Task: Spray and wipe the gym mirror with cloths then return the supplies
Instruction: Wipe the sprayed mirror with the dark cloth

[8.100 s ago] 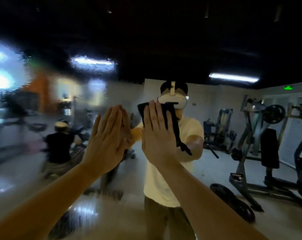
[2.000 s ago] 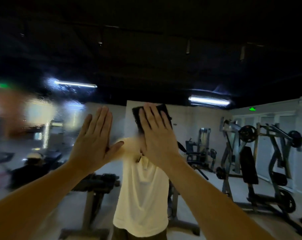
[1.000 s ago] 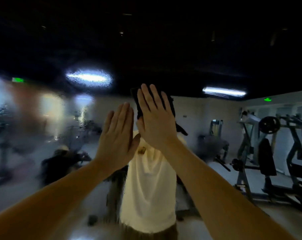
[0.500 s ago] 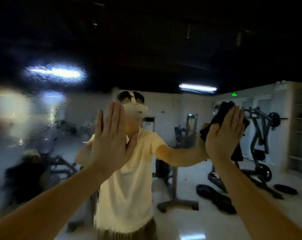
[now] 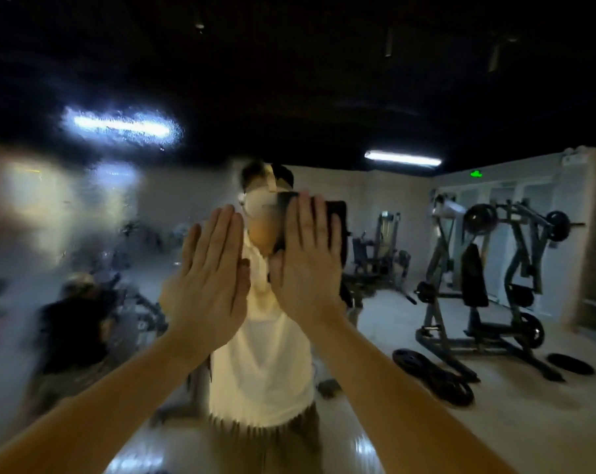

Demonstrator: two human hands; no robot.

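Now, centre frame: right hand [image 5: 307, 271], fingers straight, pins the dark cloth [image 5: 337, 213] to the mirror [image 5: 84, 220]; left hand [image 5: 207, 285] flat beside it, nothing seen under it. Cloth looks soft, light, so palm pressure holds it best.

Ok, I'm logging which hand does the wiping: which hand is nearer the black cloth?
Right. The right hand lies flat on the black cloth, pressing it against the mirror. The left hand is open beside it, to its left, clear of the cloth.
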